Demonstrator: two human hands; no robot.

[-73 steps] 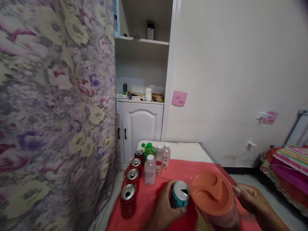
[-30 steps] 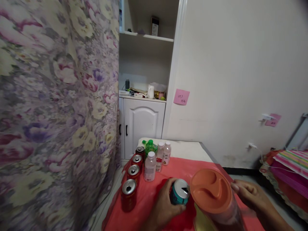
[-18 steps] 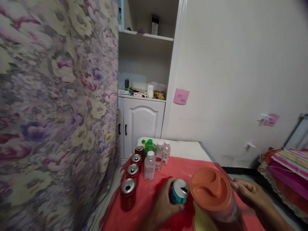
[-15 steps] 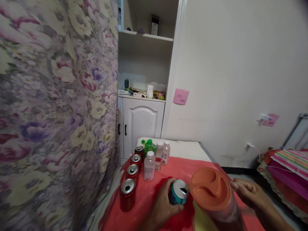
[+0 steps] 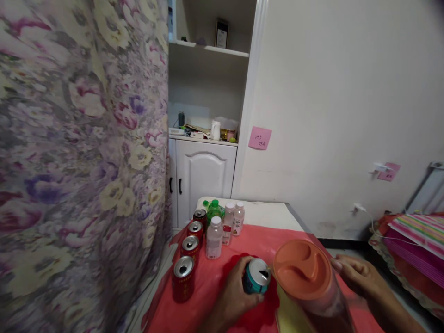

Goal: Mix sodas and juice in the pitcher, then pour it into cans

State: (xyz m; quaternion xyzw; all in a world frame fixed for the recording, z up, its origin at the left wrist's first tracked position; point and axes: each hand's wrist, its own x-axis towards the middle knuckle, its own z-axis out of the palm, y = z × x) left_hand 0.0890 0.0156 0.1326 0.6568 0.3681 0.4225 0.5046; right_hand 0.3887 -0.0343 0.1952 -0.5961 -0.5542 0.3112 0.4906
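Observation:
My left hand [image 5: 233, 298] is wrapped around a teal can [image 5: 255, 276] with an open silver top, held low over the red tablecloth [image 5: 215, 286]. Just right of the can stands a clear pitcher with an orange lid [image 5: 301, 269], tilted toward the camera. My right hand [image 5: 355, 276] rests against the pitcher's far side, fingers curled; whether it grips the pitcher I cannot tell.
A row of several red cans [image 5: 183, 279] lines the table's left edge. Three clear bottles with white caps [image 5: 214, 237] and a green bottle [image 5: 214, 210] stand behind. A floral curtain [image 5: 79, 152] hangs at left, a white cabinet [image 5: 201, 173] beyond, striped bedding [image 5: 416, 231] at right.
The view has shifted slightly; both hands, the teal can and the pitcher keep almost the same places.

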